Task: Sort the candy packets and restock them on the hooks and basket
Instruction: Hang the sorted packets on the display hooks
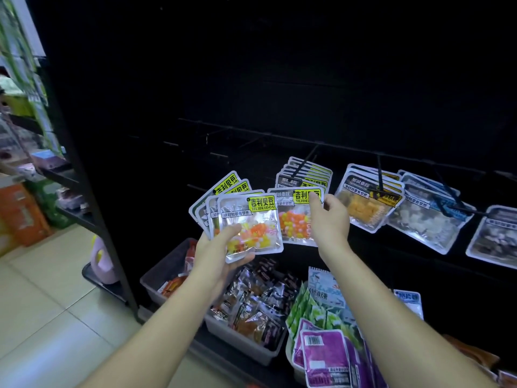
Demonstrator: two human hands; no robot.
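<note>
My left hand (221, 247) grips a fanned stack of silver candy packets (246, 225) with yellow labels and orange, yellow and white candies inside. My right hand (327, 217) pinches the top of one matching packet (293, 219), held just below the hook (305, 161) where several of the same packets (307, 175) hang. Further right on the dark rack hang yellow-candy packets (366, 203), white-candy packets (428, 217) and a grey-candy packet (495, 239).
A grey basket (237, 336) of small dark snack packets stands below my hands. Right of it lie green and white sachets (319, 306) and purple packets (327, 357). A black rack post (92, 214) and a pink bottle (102, 261) stand on the tiled floor at left.
</note>
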